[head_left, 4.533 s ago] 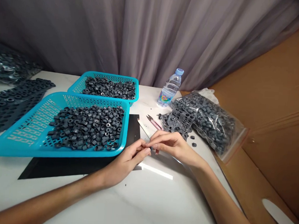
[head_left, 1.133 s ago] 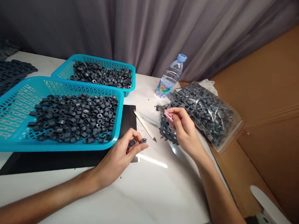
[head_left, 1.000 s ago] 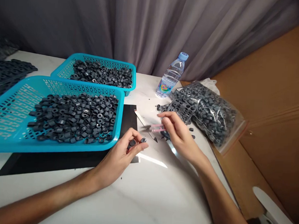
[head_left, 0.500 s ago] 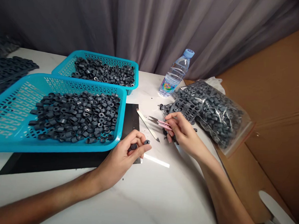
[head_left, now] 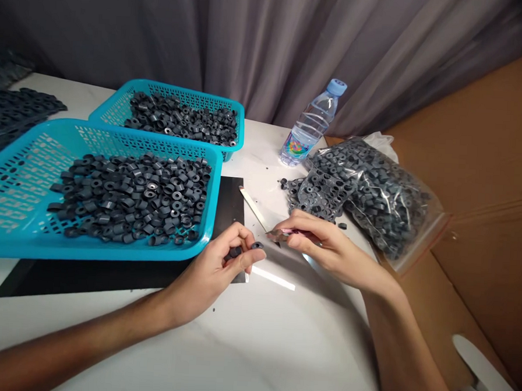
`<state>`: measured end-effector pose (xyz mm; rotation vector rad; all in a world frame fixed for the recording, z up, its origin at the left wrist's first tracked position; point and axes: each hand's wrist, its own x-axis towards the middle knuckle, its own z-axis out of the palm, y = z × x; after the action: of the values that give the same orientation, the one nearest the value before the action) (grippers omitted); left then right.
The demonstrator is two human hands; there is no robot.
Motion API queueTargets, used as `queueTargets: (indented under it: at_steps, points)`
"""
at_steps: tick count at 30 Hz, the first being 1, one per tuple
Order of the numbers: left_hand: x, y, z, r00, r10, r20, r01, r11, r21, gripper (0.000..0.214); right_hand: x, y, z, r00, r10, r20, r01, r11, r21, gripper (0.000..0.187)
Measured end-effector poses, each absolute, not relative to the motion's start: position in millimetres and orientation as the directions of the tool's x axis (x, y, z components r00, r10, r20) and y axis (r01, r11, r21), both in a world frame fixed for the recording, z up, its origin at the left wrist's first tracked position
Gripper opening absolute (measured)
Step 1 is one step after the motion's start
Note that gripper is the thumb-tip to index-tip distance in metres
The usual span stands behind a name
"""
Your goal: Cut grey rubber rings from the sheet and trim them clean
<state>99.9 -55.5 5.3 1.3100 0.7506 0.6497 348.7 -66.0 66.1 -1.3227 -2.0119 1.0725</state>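
Between the thumb and fingertip of my left hand [head_left: 222, 269] is a small dark grey rubber ring [head_left: 257, 246]. More dark pieces [head_left: 233, 253] are tucked under its curled fingers. My right hand [head_left: 328, 246] is closed around pink-handled thread snips [head_left: 280, 235], most of the handle hidden by the fingers. The blades point left, a short way from the ring, and I cannot tell whether they touch it. A white pointed tool [head_left: 254, 210] lies on the table behind the snips, its near end partly covered by them.
Two blue baskets [head_left: 214, 216] hold many dark rings at left, the nearer over a black sheet [head_left: 232, 208]. A water bottle [head_left: 311, 125] stands at the back. Loose ring sheets [head_left: 318, 192] and a filled clear bag [head_left: 383, 196] lie right, beside cardboard [head_left: 484, 189].
My right hand has moved down and left with the snips, turning palm-down, so the blades are now closer to the ring. My left hand keeps the ring in nearly the same place.
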Motion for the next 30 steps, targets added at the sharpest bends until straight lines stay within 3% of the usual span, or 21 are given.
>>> queueTargets:
  at_steps: [7, 14, 30]
  points:
    - [100.5, -56.5, 5.4, 0.586, 0.802, -0.116, -0.024, 0.160, 0.987, 0.028, 348.9, -68.6, 60.5, -0.325, 0.946, 0.001, 0.544, 0.188, -0.818, 0.027]
    - [101.0, -56.1, 6.6, 0.583, 0.806, -0.104, -0.026, 0.146, 0.989, 0.028, 347.3, -68.6, 67.2, -0.405, 0.914, 0.014, 0.540, 0.252, -0.803, 0.036]
    - [102.0, -58.0, 5.2, 0.558, 0.826, -0.078, -0.069, 0.140, 0.988, 0.028, 344.8, -66.7, 63.4, -0.486, 0.861, 0.150, 0.561, 0.439, -0.702, 0.022]
